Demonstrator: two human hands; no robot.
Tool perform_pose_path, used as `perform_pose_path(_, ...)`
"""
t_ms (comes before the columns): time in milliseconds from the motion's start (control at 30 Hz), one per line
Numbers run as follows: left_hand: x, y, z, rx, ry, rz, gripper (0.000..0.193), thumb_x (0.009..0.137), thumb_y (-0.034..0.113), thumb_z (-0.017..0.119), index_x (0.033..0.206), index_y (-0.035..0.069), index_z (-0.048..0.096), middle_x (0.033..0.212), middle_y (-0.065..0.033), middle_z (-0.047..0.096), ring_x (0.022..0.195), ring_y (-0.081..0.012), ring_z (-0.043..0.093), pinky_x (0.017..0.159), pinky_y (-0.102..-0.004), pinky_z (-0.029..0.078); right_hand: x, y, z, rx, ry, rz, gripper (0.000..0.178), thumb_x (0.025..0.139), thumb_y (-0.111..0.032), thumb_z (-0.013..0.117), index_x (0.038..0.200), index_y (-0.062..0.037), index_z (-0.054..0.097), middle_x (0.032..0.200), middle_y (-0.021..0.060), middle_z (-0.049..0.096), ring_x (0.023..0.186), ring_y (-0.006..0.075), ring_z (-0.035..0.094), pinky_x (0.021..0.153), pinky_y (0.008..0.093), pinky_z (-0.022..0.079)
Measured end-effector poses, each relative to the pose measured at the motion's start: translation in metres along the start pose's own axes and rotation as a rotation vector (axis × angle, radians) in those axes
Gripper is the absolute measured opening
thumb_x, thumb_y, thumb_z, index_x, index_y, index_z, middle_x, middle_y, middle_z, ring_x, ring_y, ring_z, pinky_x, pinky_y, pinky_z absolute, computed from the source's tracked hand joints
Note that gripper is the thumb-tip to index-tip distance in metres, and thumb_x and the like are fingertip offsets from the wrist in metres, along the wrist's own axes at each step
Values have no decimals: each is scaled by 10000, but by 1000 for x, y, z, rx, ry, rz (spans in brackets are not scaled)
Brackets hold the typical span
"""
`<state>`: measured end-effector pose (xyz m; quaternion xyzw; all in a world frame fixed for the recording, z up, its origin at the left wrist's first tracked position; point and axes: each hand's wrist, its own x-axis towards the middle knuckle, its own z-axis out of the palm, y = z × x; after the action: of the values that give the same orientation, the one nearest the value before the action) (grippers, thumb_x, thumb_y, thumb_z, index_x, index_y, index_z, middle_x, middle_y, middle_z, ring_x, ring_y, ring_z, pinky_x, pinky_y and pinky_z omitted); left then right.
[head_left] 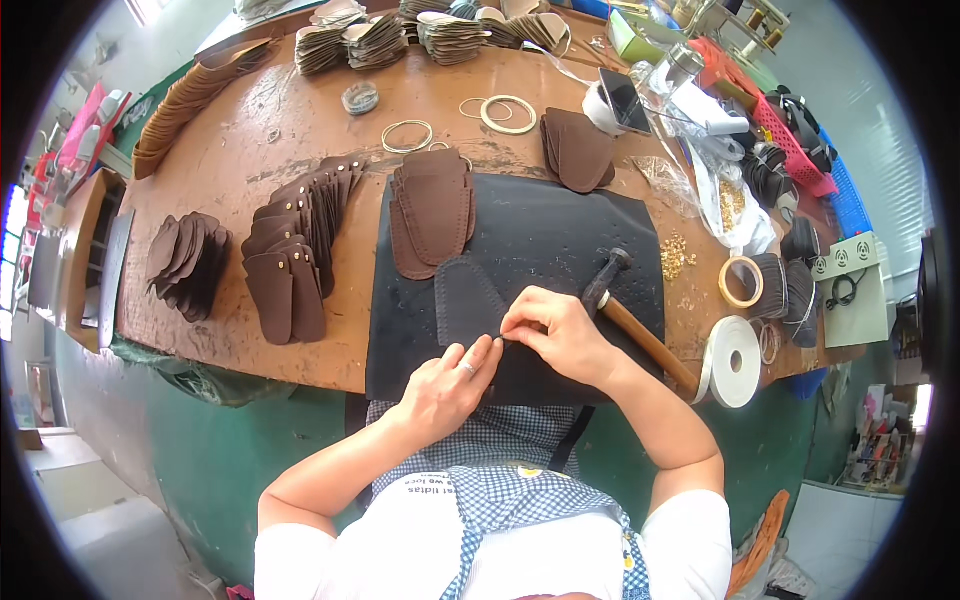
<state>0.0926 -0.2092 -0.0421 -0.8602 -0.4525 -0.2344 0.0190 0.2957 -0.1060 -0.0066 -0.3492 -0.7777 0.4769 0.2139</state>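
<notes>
A dark leather piece with a rounded top lies on the black mat near the front edge of the table, and both hands work at its lower right edge. The right hand has its fingers bent and pinched together on that edge; whether something small is between the fingertips cannot be told. The left hand lies flat and relaxed, its stretched fingers touching the same spot from below, and it closes on nothing. A hammer rests on the mat just behind the right hand, its head up and its wooden handle running to the right front. On the far part of the mat sits a small stack of brown pieces of the same shape. To the left of the mat brown pieces lie fanned in a row, and one more pile lies further left. On the right, near the table edge, stand a white tape roll and a tan tape roll, with small brass rivets scattered just beside the mat. Some thin rings lie behind the mat, and more stacks of cut pieces are at the far edge.
</notes>
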Motion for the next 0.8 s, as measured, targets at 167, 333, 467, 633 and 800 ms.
perform_pose_path(167, -4, 1, 2, 14, 43, 9, 491, 736, 88, 703, 1214, -16, 666, 1240, -141, 642, 820, -149, 602, 593, -230, 526, 0, 4, 8, -13, -10, -18, 71, 850, 14, 719, 919, 0, 731, 894, 76, 615, 811, 192, 651, 727, 305, 545)
perform_pose_path(333, -2, -2, 3, -5, 68, 16, 449, 726, 69, 692, 1167, -15, 689, 1226, -146, 658, 748, -131, 600, 570, -235, 520, 4, 4, 8, -88, -17, -27, 94, 834, 38, 726, 920, 2, 739, 891, 71, 625, 813, 177, 658, 731, 288, 550)
perform_pose_path(467, -1, -4, 5, -28, 84, 18, 446, 717, 61, 690, 1155, -17, 694, 1220, -147, 662, 729, -129, 597, 565, -237, 518, 9, 2, 6, -82, -17, 41, 85, 830, 26, 734, 914, 12, 730, 857, 78, 631, 770, 180, 668, 701, 294, 546)
perform_pose_path(633, -3, -3, 6, -46, 83, 16, 461, 704, 47, 687, 1159, -27, 690, 1229, -148, 658, 722, -127, 597, 573, -239, 524, 13, 2, 5, -212, -43, -11, 66, 832, 21, 735, 895, 18, 717, 852, 80, 632, 752, 175, 665, 679, 304, 541)
perform_pose_path(800, -4, -4, 5, -71, 70, 10, 474, 702, 40, 684, 1169, -36, 683, 1235, -155, 653, 726, -128, 603, 588, -243, 535, 12, 3, 4, -121, -69, 69, 89, 819, 12, 741, 902, 15, 709, 844, 102, 631, 737, 198, 656, 685, 323, 537)
